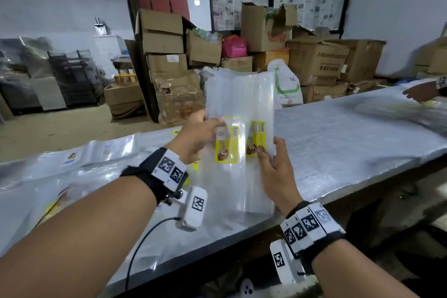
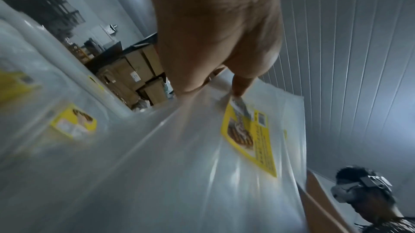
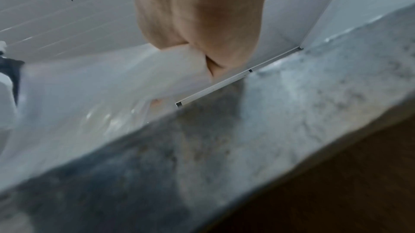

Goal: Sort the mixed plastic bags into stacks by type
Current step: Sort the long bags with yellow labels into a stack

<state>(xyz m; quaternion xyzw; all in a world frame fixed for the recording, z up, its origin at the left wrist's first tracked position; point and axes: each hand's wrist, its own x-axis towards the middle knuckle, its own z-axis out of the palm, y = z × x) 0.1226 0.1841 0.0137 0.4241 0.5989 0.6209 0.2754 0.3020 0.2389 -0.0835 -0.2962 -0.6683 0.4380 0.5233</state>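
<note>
Both hands hold a bundle of clear plastic bags point(image 1: 238, 101) with yellow labels point(image 1: 227, 144) upright over the table's middle. My left hand point(image 1: 202, 134) grips its left edge, thumb on the front by a label. My right hand point(image 1: 272, 164) grips the right edge lower down, thumb on the second label. In the left wrist view the held bag point(image 2: 202, 157) spreads below the left hand point(image 2: 224, 80), whose fingertip presses by the yellow label point(image 2: 249, 139). The right wrist view is blurred; the right hand point(image 3: 202, 45) sits behind clear plastic point(image 3: 101, 91). More mixed bags point(image 1: 60, 172) lie on the table's left.
The grey table point(image 1: 350, 143) runs off to the right. Another person's hand point(image 1: 420, 92) works on bags at its far right end. Stacked cardboard boxes point(image 1: 314, 60) and a white sack point(image 1: 287, 87) stand behind the table. A cable point(image 1: 145, 239) hangs from my left wrist.
</note>
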